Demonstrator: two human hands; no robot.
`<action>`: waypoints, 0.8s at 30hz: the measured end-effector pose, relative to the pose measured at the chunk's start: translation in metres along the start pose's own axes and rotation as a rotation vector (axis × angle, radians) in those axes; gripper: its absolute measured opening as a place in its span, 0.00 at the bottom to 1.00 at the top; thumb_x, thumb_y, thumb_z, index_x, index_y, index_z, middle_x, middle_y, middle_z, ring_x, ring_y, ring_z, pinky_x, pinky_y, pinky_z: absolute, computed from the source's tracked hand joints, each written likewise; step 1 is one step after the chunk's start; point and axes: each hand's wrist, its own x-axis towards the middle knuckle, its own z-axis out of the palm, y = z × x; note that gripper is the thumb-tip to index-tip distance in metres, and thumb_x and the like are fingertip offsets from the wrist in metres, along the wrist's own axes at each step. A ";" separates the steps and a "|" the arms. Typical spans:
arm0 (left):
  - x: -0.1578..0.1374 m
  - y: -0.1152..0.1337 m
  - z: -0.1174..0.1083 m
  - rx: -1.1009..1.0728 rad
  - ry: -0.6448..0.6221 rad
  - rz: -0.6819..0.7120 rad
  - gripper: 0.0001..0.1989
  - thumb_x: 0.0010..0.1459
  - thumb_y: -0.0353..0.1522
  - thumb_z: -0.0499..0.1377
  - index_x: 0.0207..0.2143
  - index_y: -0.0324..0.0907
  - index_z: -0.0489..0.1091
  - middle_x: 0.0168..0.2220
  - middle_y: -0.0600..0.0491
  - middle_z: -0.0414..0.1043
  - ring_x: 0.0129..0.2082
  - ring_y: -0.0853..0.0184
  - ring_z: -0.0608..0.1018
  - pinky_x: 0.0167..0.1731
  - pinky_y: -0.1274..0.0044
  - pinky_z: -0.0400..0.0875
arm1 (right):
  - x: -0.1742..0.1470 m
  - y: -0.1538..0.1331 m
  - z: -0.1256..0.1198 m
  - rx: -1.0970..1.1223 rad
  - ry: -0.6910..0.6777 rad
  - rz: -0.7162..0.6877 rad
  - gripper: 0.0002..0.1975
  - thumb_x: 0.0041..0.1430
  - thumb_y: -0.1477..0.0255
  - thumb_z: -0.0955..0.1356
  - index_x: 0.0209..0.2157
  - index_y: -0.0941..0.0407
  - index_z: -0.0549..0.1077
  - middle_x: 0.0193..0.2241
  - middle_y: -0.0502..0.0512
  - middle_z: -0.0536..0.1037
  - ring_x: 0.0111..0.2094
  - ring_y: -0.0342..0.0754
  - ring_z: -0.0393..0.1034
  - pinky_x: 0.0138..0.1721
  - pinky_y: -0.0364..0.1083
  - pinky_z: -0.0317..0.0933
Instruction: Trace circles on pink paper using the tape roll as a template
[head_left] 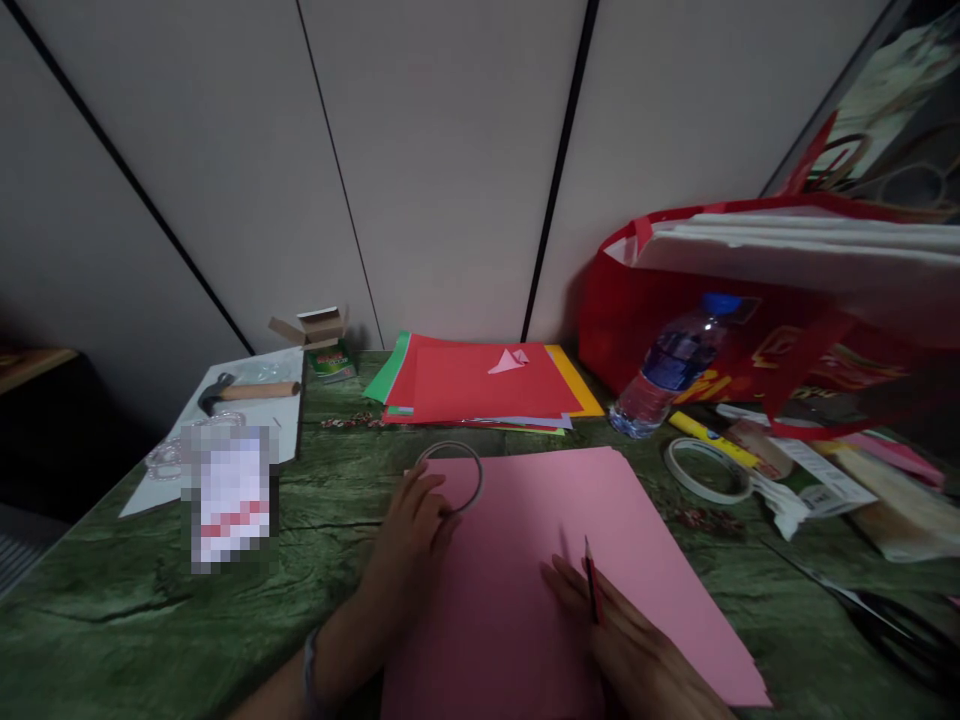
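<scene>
My left hand (415,525) grips a thin grey ring (481,482), perhaps a narrow tape roll, at the upper left corner of the pink paper (517,560). The ring stands tilted, partly over the paper's far edge. Resting on the same paper, my right hand (611,615) has its fingers stretched out and pressed together. A dark red pencil (593,590) is tucked between them, its tip pointing up and away from me. The pink sheets lie in a stack on a green wood-patterned table (315,640).
Coloured paper (480,385) lies at the back with a small folded pink piece. A hammer (255,392) on a white board and a small box (330,360) are left. On the right are a bottle (667,370), white tape roll (705,470), scissors (877,610) and red bag (622,320).
</scene>
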 end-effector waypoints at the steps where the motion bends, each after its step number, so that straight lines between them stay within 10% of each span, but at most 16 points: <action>1: 0.002 0.006 0.005 0.006 -0.018 0.023 0.05 0.62 0.26 0.50 0.33 0.41 0.64 0.44 0.48 0.70 0.56 0.57 0.66 0.51 0.61 0.68 | 0.003 -0.002 0.002 -0.006 -0.004 -0.013 0.32 0.53 0.67 0.68 0.60 0.56 0.62 0.62 0.59 0.60 0.61 0.56 0.56 0.59 0.50 0.58; 11: 0.015 0.045 0.052 0.162 -0.360 0.131 0.10 0.50 0.20 0.55 0.36 0.38 0.67 0.37 0.47 0.73 0.50 0.54 0.71 0.53 0.61 0.63 | 0.010 0.003 -0.005 0.124 -0.029 0.098 0.19 0.58 0.72 0.64 0.51 0.48 0.71 0.58 0.50 0.68 0.58 0.50 0.62 0.56 0.45 0.62; 18: -0.002 0.045 0.069 0.238 -0.196 0.200 0.12 0.53 0.21 0.53 0.41 0.36 0.67 0.39 0.46 0.73 0.46 0.55 0.73 0.48 0.62 0.66 | 0.011 0.008 -0.006 0.011 0.056 -0.015 0.18 0.56 0.79 0.62 0.46 0.53 0.72 0.54 0.56 0.73 0.53 0.48 0.69 0.54 0.44 0.64; 24: -0.003 0.047 0.069 0.252 -0.160 0.204 0.13 0.53 0.21 0.51 0.41 0.36 0.67 0.39 0.47 0.73 0.45 0.56 0.74 0.47 0.64 0.67 | 0.044 0.021 -0.028 0.213 0.164 0.205 0.05 0.59 0.76 0.63 0.30 0.53 0.66 0.36 0.59 0.79 0.43 0.54 0.75 0.38 0.48 0.73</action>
